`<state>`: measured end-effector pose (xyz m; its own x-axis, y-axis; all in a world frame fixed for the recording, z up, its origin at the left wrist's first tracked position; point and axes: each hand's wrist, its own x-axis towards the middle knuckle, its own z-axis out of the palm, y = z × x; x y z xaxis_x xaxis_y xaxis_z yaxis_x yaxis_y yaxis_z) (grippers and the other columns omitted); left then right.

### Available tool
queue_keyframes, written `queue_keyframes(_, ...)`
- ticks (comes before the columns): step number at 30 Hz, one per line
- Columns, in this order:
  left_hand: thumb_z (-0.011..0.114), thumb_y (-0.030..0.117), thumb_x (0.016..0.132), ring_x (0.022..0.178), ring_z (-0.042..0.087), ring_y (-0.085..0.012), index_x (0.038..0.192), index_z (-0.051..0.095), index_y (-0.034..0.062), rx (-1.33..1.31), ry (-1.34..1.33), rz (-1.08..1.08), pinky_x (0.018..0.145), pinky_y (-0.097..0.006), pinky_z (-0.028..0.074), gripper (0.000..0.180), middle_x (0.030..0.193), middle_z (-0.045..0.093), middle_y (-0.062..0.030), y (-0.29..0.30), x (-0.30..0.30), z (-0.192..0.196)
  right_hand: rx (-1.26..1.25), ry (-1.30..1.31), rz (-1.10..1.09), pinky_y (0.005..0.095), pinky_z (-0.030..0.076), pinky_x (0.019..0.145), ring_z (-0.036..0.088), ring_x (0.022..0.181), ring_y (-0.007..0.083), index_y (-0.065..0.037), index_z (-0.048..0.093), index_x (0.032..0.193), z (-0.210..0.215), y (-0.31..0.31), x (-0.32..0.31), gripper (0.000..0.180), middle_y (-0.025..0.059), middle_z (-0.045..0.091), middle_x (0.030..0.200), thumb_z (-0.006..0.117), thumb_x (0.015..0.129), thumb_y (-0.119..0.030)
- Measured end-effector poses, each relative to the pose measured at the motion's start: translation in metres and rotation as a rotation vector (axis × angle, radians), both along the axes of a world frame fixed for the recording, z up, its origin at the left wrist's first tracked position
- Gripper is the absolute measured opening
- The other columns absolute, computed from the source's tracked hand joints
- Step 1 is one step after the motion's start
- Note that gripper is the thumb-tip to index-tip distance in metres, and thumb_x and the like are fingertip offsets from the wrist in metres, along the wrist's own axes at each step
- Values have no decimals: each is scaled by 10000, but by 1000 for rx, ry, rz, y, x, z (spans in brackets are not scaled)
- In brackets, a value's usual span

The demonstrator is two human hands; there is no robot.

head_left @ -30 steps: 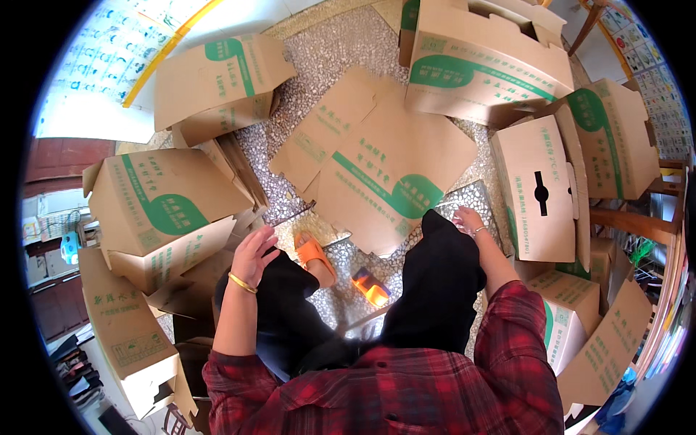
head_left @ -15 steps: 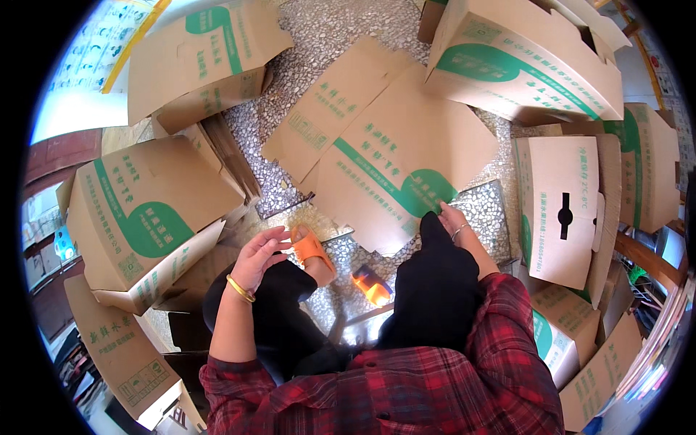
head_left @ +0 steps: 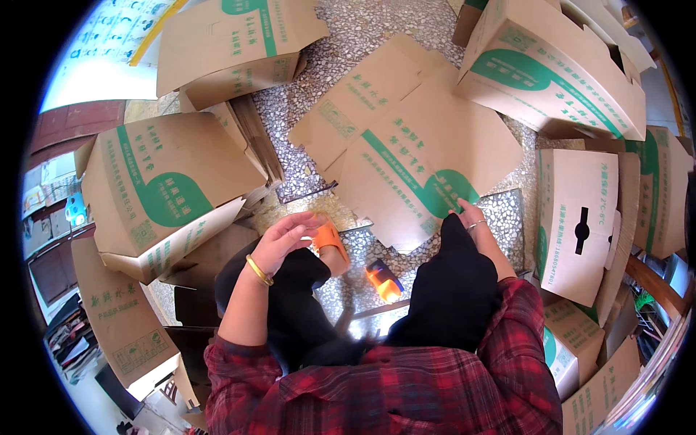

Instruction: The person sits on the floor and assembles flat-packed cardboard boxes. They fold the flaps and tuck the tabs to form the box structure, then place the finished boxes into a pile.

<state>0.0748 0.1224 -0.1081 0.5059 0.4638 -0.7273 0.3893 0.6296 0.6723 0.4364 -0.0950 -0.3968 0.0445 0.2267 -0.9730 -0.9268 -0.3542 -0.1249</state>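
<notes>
Flattened carton (head_left: 417, 156) on the floor could slide from under your right hand (head_left: 470, 217), resting open-fingered on its near edge; your left hand (head_left: 284, 239) loosely curls around the orange tape dispenser (head_left: 328, 243).

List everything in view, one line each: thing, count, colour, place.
Flattened carton: one, brown with green print, floor ahead.
Assembled cartons: several, brown and green, ringed around on both sides.
Tape dispenser: one, orange, at the left fingers.
Second orange tool: one, floor between the knees.
Terrazzo floor: grey speckled.
Left hand: gold bangle, touching the dispenser.
Right hand: ringed, on the flattened carton's near edge.
</notes>
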Motion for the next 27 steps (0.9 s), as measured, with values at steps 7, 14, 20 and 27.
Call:
queue_keyframes(7,510,239,927,1054,559,-167,1278,461,33,14,-25,-19,891,-301,457,411,1213,552,-104,-1,-1,6,-2,-229,4,318,483,425,540,468,233,-4,501,970,-20,-11,-5,410,102,564,785,646,818,-357)
queue_keyframes(14,499,248,932,1046,556,-161,1260,476,31,102,-48,77,872,-301,464,394,1212,551,-97,-2,-5,4,534,-127,240,272,500,613,621,707,161,-14,577,1029,54,13,-18,314,89,645,904,610,866,-280)
queue_keyframes(20,503,296,930,999,543,-165,1242,482,31,385,-35,507,829,-318,480,410,1200,523,-54,-3,-11,0,600,-6,483,361,451,781,569,914,206,-104,546,1110,166,41,-6,343,68,609,1049,597,858,-330)
queue_keyframes(27,514,293,925,1001,523,-163,1238,484,41,412,-115,559,801,-330,490,403,1179,498,-38,-21,-21,2,410,-339,890,339,434,735,532,857,186,-106,552,1093,236,39,-6,417,38,601,1006,626,796,-390)
